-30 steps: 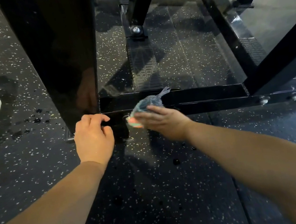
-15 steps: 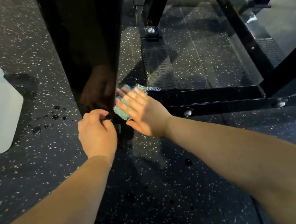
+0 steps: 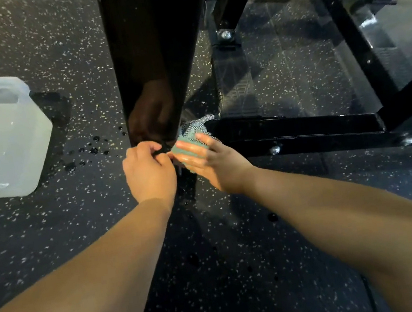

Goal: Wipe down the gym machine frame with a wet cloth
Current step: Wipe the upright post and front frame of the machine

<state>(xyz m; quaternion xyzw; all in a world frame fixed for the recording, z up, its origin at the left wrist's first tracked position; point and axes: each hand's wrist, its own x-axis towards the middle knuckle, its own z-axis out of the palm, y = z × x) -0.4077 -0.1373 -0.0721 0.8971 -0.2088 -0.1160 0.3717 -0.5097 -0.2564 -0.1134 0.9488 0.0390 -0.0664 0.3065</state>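
The black gym machine frame has a wide glossy upright (image 3: 150,43) and a low crossbar (image 3: 302,128) running off to the right. A teal mesh cloth (image 3: 193,130) lies against the corner where upright and crossbar meet. My right hand (image 3: 211,160) presses it there with straight fingers spread over it. My left hand (image 3: 148,172) sits at the foot of the upright, its fingers curled round the bottom edge of the frame, close beside the cloth. Its reflection shows in the upright.
A translucent plastic jug (image 3: 1,138) of liquid stands on the speckled rubber floor to the left. Dark water drops (image 3: 91,149) lie between it and the upright. More black frame bars (image 3: 351,27) and bolts (image 3: 275,149) fill the right side and the back.
My right hand slid the cloth left along the crossbar to the upright's corner and turned flat against it. My left hand stayed at the upright's foot. The view shifted, bringing the jug in.
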